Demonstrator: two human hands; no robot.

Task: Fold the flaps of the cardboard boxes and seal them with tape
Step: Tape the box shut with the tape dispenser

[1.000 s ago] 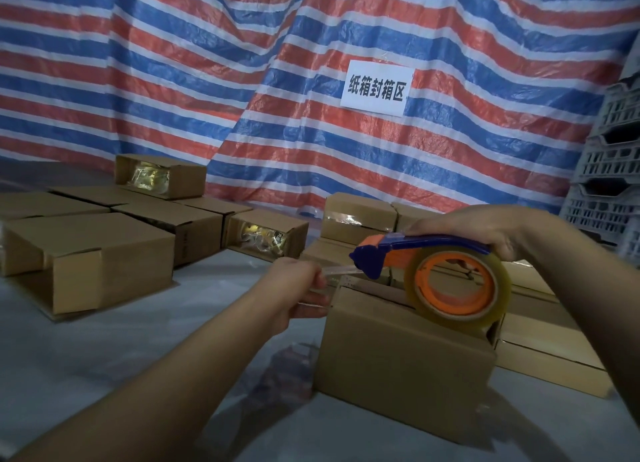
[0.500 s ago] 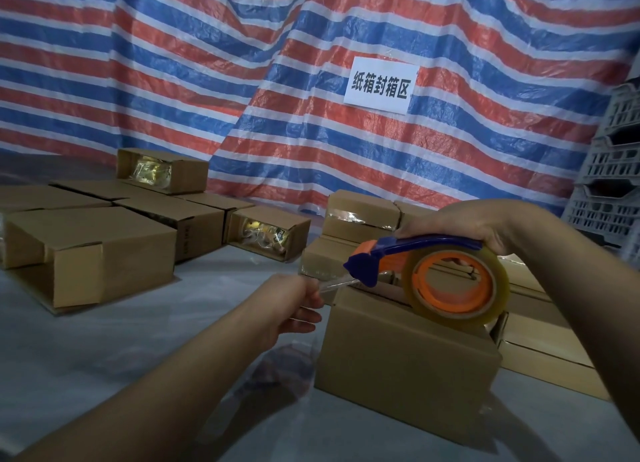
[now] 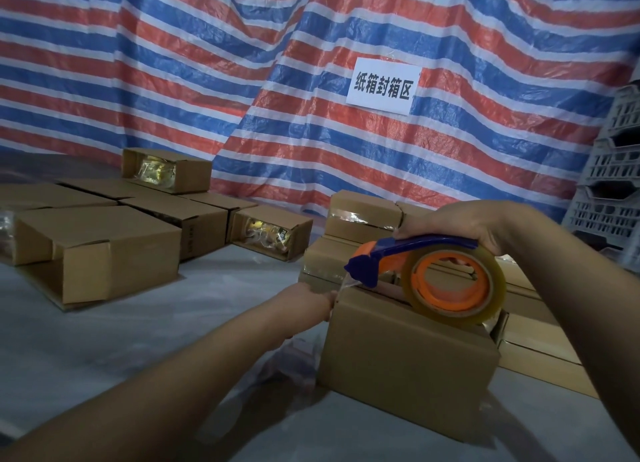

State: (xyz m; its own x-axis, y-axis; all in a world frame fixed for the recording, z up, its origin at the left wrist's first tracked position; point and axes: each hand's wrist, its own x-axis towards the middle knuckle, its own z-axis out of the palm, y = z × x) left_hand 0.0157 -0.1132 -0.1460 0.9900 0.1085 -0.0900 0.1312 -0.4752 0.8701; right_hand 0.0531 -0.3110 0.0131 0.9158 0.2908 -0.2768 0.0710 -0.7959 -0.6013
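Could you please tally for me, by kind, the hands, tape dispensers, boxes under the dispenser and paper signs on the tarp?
Hands: 2, the left hand pinching the tape end, the right hand gripping the tape dispenser
Tape dispensers: 1
Boxes under the dispenser: 1, the cardboard box
Signs: 1, the paper sign
Total: 5

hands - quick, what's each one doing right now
Left hand: fingers pressing the tape end against the box edge.
Right hand: gripping the tape dispenser on top of the box.
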